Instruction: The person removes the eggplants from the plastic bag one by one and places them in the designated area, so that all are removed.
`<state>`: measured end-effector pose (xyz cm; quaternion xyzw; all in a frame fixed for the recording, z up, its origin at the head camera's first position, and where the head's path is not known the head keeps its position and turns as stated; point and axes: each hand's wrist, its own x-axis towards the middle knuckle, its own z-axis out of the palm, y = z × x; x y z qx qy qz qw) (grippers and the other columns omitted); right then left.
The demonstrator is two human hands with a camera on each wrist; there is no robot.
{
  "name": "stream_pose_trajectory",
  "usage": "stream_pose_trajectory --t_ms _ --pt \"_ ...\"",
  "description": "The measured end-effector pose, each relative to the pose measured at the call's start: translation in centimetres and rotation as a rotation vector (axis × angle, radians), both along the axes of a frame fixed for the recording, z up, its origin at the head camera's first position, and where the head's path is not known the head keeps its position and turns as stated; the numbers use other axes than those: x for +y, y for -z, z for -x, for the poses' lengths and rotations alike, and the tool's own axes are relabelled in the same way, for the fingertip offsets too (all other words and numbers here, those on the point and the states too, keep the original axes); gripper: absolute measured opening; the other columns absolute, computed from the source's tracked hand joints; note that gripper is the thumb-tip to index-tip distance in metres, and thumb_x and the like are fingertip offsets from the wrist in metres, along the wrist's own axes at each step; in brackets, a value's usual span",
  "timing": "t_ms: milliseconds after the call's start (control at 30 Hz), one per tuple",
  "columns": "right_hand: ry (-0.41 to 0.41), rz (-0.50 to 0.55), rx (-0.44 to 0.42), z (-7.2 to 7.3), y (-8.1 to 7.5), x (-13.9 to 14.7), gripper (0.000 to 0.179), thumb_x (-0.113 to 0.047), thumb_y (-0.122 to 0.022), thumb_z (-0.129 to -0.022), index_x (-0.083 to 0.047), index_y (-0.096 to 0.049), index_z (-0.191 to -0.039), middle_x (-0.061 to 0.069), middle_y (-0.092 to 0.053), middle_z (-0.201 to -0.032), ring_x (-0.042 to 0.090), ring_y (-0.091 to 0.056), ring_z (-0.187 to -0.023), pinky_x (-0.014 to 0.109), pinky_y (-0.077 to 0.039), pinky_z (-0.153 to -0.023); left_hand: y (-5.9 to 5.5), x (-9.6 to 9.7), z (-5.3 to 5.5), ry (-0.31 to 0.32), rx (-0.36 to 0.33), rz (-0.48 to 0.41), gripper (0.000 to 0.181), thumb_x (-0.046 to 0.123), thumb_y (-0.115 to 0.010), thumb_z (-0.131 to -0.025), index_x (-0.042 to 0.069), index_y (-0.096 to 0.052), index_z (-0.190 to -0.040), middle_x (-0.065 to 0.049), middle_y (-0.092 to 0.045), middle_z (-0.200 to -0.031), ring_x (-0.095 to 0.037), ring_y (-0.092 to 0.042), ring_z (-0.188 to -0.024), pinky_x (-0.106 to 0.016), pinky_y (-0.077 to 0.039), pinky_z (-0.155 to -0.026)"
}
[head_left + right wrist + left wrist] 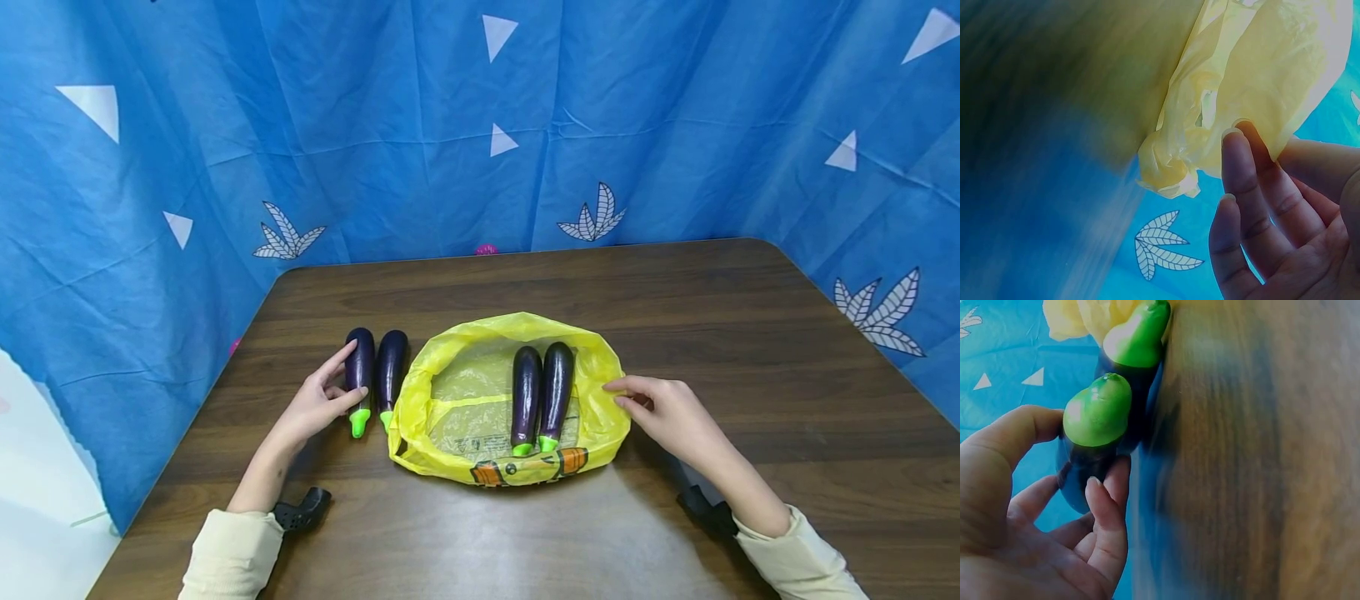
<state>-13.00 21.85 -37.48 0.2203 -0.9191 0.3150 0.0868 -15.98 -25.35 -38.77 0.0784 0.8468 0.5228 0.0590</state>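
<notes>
At the left of the head view my left hand [318,404] grips the outer purple eggplant [360,367], thumb and fingers on opposite sides of it. Its bright green cap [1099,412] faces the left wrist camera. Right beside it lies a second eggplant [392,367], close to the bag. A yellow plastic bag [457,333] sits spread wide with its mouth up. Two more eggplants [527,392] lie side by side inside, green ends toward me. My right hand [671,412] pinches the bag's right rim between thumb and fingers; thin yellow film [1285,75] shows there.
All this stands on a dark wood-grain table [480,542] with rounded far corners. Behind and beside it hangs a blue curtain [420,125] with white triangles and leaf prints. Dark wrist devices [302,510] sit at both cuffs, low over the tabletop.
</notes>
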Motion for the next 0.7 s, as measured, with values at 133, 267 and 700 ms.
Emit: stream_pose_trajectory --t_ms 133,267,700 --pt "0.000 0.003 0.000 0.01 0.05 0.03 0.021 0.001 -0.070 -0.082 -0.005 -0.071 -0.102 0.001 -0.068 -0.086 0.007 -0.051 -0.062 0.025 -0.045 -0.054 0.26 -0.15 0.20 -0.003 -0.001 0.038 0.077 0.007 -0.063 -0.089 0.012 -0.018 -0.151 -0.036 -0.021 -0.142 -0.026 -0.052 -0.064 -0.028 -0.040 -0.051" --pt "-0.001 0.002 0.005 0.06 0.15 0.09 0.021 0.002 -0.069 -0.082 -0.005 -0.071 -0.102 0.001 -0.068 -0.086 0.007 -0.051 -0.062 0.025 -0.045 -0.054 0.22 0.02 0.25 -0.005 0.009 0.094 0.076 0.008 -0.065 -0.088 0.010 -0.020 -0.150 -0.037 -0.025 -0.140 -0.027 -0.054 -0.071 -0.029 -0.043 -0.054" --pt "-0.007 0.004 0.013 0.06 0.20 0.06 0.020 0.002 -0.069 -0.082 -0.004 -0.071 -0.101 0.001 -0.068 -0.086 0.006 -0.052 -0.061 0.025 -0.046 -0.054 0.42 0.30 0.24 -0.008 0.040 0.169 0.077 0.014 -0.068 -0.087 0.010 -0.023 -0.149 -0.034 -0.033 -0.136 -0.033 -0.055 -0.087 -0.035 -0.047 -0.064"
